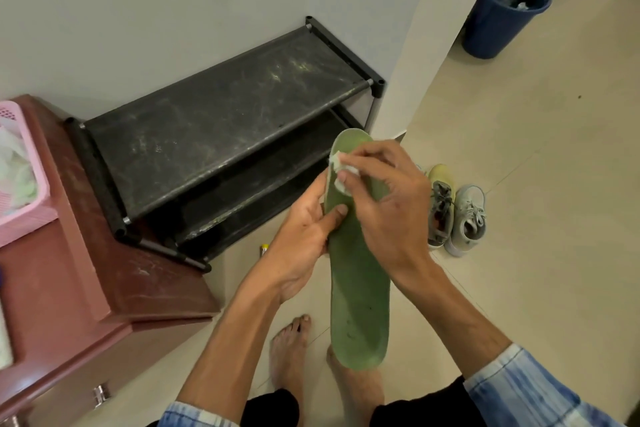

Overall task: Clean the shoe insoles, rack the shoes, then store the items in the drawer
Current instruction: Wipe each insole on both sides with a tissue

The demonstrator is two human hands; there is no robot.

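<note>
A long green insole (358, 291) is held up in front of me, toe end pointing away. My left hand (308, 236) grips its left edge near the middle, thumb lying across the top face. My right hand (388, 204) pinches a small white wipe (341, 172) and presses it onto the insole's toe end. A pair of shoes (457, 215) stands on the floor to the right, one yellowish, one pale grey. The black shoe rack (221, 128) stands bare against the wall behind.
A reddish-brown drawer cabinet (104, 270) is at the left with a pink basket (24, 184) on top. A blue bin (502, 14) stands at the far right. A small yellow-capped item (264, 249) lies on the floor by the rack. My bare feet (291, 347) are below.
</note>
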